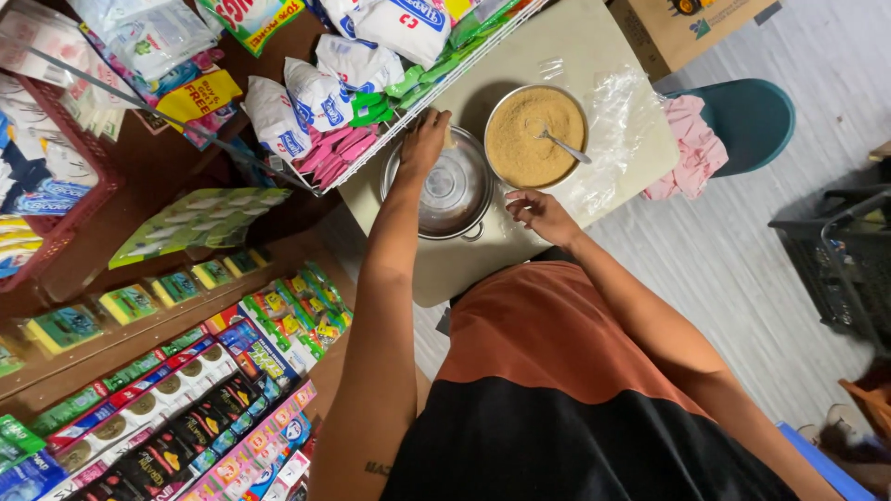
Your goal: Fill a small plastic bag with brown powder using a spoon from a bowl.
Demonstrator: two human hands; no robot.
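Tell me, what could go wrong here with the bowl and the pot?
The left hand stretches over the steel lid, so the lid might slide or clatter. The bowl of brown grains sits close to the right hand; a bump could spill grains or flip the spoon out.

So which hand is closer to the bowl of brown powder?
The right hand. It sits just below the bowl, by its near rim. The left hand is further off to the side, resting on the steel lid.
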